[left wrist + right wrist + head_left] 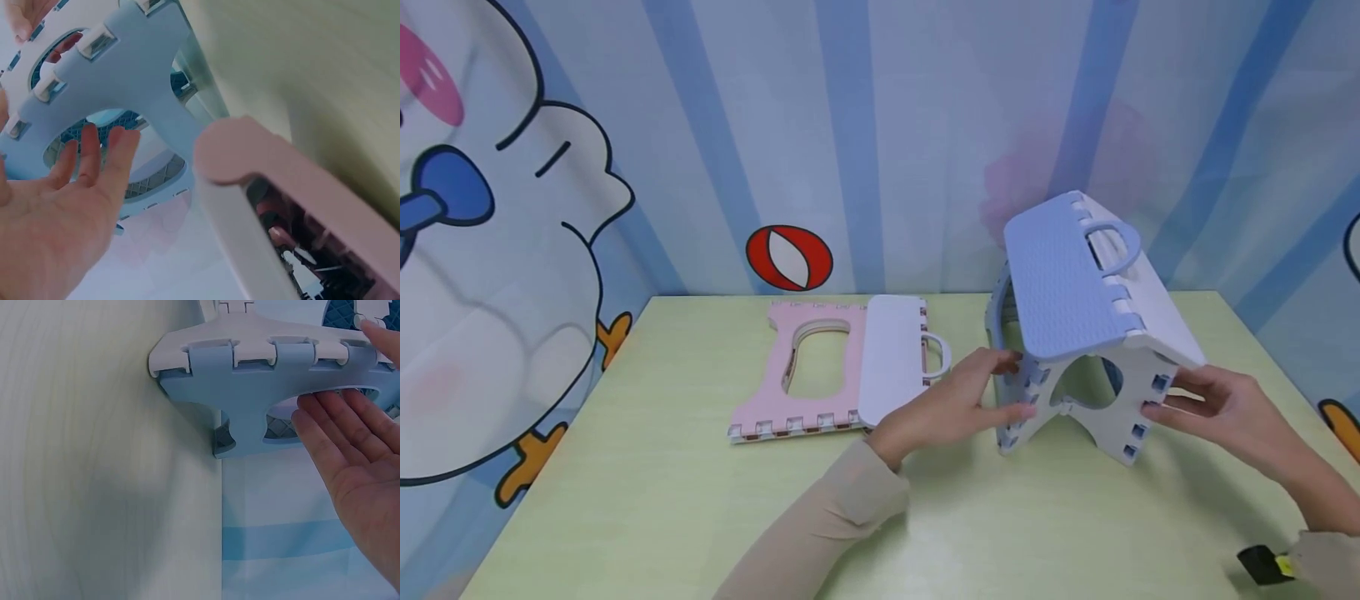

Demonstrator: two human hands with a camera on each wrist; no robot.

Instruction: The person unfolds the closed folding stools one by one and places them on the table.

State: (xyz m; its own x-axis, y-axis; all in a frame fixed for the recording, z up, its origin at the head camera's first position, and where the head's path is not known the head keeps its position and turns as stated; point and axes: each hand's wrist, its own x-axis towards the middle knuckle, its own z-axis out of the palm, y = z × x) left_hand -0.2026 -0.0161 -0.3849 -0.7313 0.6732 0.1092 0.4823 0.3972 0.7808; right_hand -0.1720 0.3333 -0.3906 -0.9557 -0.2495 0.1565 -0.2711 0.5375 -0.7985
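A blue-and-white folding step stool (1063, 283) stands partly unfolded at the table's right side. Its two top halves are tilted up like a roof, with a blue handle loop at the ridge. My left hand (958, 408) is at its left front corner, thumb against the white end panel and fingers by the blue side panel (119, 81). On the opposite corner my right hand (1232, 412) holds the stool, thumb in front and fingers on the outer side panel (244, 381), reaching its opening.
A pink-and-white folding stool (820, 408) lies folded flat left of centre, partly behind the left forearm. Near the right sleeve is a small black item with a yellow tag (1262, 565). A printed curtain (910, 150) hangs behind the pale green table (647, 500).
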